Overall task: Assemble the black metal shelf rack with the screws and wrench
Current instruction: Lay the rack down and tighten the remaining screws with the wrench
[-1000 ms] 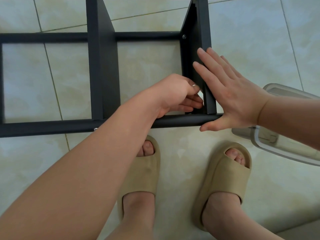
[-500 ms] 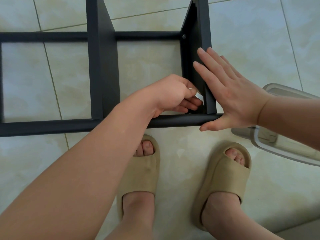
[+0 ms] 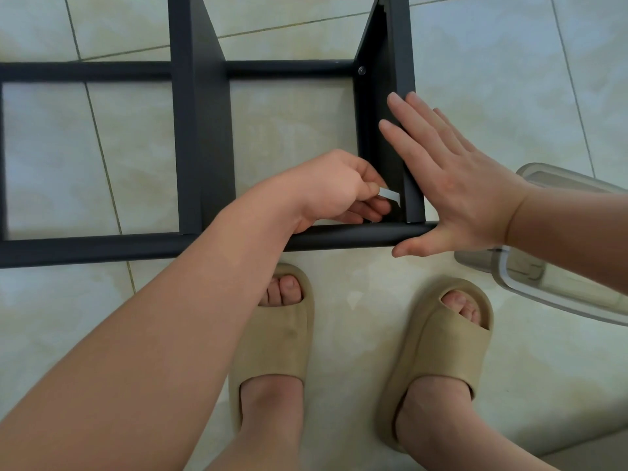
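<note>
Black metal makes up the shelf rack [image 3: 200, 130], which lies on its side on the pale tiled floor [image 3: 509, 79], its near rail [image 3: 339, 236] running just in front of the person's beige slippers [image 3: 278, 338].

The left hand [image 3: 334, 188] reaches inside the rack, into the corner where the end panel [image 3: 397, 79] meets the near rail. Its fingers are curled and pinch a small flat silver wrench [image 3: 390, 195] between thumb and fingertips. The wrench's free end points at the inner face of that panel, just above the rail. I cannot make out a screw under it.

The right hand [image 3: 455, 185] lies flat on the outer side of the same panel, fingers straight and close together, gripping nothing. Its thumb rests along the end of the near rail.

At the rack's far rail, one screw [image 3: 362, 70] sits in the joint with the end panel.

Just outside the rack, beyond the end panel and under the right forearm, a clear plastic container [image 3: 557, 294] stands on the floor.
</note>
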### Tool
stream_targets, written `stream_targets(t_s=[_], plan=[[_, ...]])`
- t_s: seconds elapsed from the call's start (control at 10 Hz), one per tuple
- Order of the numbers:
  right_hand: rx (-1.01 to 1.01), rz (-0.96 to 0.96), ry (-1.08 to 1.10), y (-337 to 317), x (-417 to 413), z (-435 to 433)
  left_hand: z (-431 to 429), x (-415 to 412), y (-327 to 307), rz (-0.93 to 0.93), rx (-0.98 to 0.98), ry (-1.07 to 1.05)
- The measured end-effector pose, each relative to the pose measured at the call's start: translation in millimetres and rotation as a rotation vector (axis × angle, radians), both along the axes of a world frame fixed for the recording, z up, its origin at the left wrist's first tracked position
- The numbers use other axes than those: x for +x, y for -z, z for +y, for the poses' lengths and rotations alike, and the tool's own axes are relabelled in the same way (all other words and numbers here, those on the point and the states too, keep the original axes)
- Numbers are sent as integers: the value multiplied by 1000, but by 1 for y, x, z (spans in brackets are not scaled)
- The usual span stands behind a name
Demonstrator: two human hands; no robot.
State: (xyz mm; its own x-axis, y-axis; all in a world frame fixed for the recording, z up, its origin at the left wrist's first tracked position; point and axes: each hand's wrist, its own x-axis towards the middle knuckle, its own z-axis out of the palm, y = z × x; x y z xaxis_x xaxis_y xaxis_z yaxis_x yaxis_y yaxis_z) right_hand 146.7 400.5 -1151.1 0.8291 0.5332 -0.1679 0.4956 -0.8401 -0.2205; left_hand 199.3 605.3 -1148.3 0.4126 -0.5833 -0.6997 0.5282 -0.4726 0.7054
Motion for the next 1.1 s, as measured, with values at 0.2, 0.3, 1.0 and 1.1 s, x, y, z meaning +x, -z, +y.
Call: stream_targets(t_s=[0.2, 0.3, 1.0, 1.1], plan=[[3, -1, 0, 0, 0, 0, 3, -1, -2, -60, 6, 51], [3, -2, -2, 0, 0, 0, 3, -2, -3, -71, 10, 67], [14, -13, -3, 2, 0, -1, 7, 5, -6, -628, 250, 324], [21, -22, -5, 2, 1, -1, 6, 7, -5, -640, 197, 287]])
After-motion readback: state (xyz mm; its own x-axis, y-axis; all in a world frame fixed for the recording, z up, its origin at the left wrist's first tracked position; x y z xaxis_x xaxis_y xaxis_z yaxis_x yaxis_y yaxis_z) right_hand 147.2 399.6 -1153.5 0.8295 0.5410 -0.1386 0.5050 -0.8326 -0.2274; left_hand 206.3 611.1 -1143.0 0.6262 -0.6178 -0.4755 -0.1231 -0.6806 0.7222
